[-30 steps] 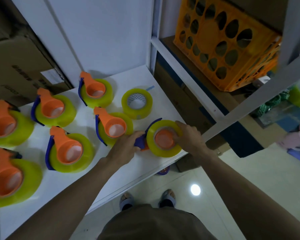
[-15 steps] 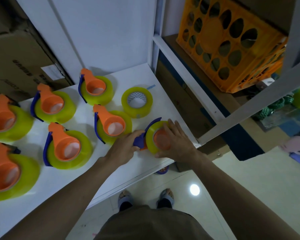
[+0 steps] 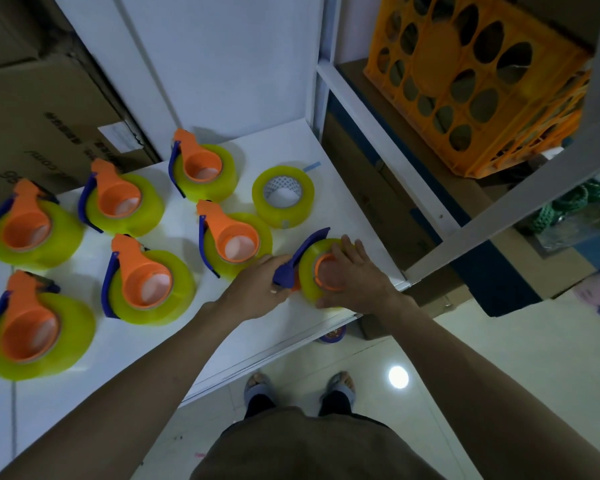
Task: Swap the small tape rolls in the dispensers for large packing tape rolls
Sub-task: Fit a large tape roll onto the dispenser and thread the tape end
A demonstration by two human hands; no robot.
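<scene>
Right hand (image 3: 355, 282) lies spread, fingers straight, over the yellow tape roll (image 3: 309, 271) on the orange dispenser (image 3: 328, 277) at the white desk's (image 3: 243, 327) front right corner. Left hand (image 3: 257, 289) grips that dispenser's blue handle (image 3: 300, 259). 6 loaded dispensers fill the desk's left; 1 loose tape roll (image 3: 283, 195) sits near the right edge.

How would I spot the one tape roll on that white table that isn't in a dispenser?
Start at the white table and go to its far right corner, just left of the white shelf post. The loose tape roll lies flat there, beyond the hands. Unlike its neighbours, it has no orange-and-blue dispenser: its white patterned core is open, and a small blue tab sticks out from it.
</scene>
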